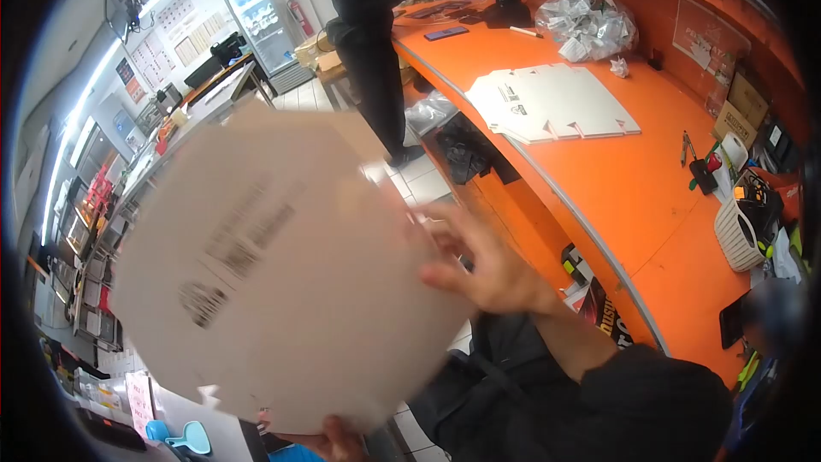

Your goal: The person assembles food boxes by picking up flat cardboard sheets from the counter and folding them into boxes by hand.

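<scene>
A large flat cardboard box blank (282,291), printed with dark lettering and a logo, is held up in front of me and covers much of the view. My left hand (329,441) grips its lower edge, thumb on the printed face and the other fingers mostly hidden. At the right edge, my right hand (483,261) has its fingers curled around the cardboard, slightly blurred. More flat box blanks (556,103), white with similar print and notched edges, lie on the orange counter (633,197).
Along the counter are a clear bag of crumpled material (586,26), a white basket (737,235) and pens. Another person in dark clothes (368,43) stands at its far end. A light-blue scoop (192,438) lies lower left. A glass-door fridge (261,26) stands behind.
</scene>
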Demonstrator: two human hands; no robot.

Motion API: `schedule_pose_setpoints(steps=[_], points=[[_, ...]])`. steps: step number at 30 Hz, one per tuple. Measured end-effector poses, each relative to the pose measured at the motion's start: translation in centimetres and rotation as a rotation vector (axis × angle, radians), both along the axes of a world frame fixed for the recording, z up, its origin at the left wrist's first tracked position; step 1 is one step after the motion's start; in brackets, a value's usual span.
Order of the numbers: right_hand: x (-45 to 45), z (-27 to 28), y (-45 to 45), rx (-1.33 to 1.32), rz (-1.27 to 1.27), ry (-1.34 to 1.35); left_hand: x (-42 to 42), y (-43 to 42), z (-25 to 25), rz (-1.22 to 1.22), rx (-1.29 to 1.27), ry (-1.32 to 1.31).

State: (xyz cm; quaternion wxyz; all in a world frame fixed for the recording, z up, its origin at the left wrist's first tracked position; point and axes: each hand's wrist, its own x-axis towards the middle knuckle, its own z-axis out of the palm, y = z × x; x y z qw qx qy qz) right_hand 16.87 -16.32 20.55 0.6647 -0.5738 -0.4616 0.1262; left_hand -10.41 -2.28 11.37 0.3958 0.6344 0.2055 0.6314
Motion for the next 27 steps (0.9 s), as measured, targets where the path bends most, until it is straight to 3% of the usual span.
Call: schedule_pose_setpoints(steps=[1,3,4,5,7,11,16,18,22,23,27], points=[[0.1,-2.6,-1.1,-0.032,0.100,0.137,-1.3,-0.9,-1.7,-0.270,-0.092,-0.015],[0.0,-7.3,-3.4,0.141,-0.026,0.375,-3.4,-4.1,-3.0,-0.233,-0.491,0.223],[0.6,-9.8,-5.3,0.066,0.014,0.395,-3.1,-5.1,-3.2,-0.253,-0.619,0.265],[1.0,-12.3,-7.6,-0.008,0.056,0.417,-2.5,-5.5,-3.5,-0.280,-0.686,0.259],[0.2,-17.4,-12.7,-0.279,0.061,0.771,-1.4,-6.2,-3.9,-0.314,-0.784,0.247],[-2.0,-23.1,-17.1,-0.361,0.025,0.742,-0.5,-6.5,-4.1,-0.335,-0.851,0.216],[-2.9,-25.0,-18.7,-0.154,0.236,1.067,-0.4,-7.3,-4.0,-0.360,-0.884,0.208],[-3.0,-23.3,-18.5,-0.096,0.288,1.135,-0.2,-7.5,-3.8,-0.372,-0.890,0.209],[-2.1,-16.0,-16.9,-0.268,0.192,0.808,0.0,-7.8,-3.8,-0.396,-0.904,0.203],[-1.9,-15.1,-16.5,-0.351,0.222,0.748,0.0,-7.9,-3.8,-0.401,-0.908,0.199],[-2.7,-14.9,-14.2,-0.261,0.190,0.678,-0.8,-8.4,-3.9,-0.419,-0.939,0.186]])
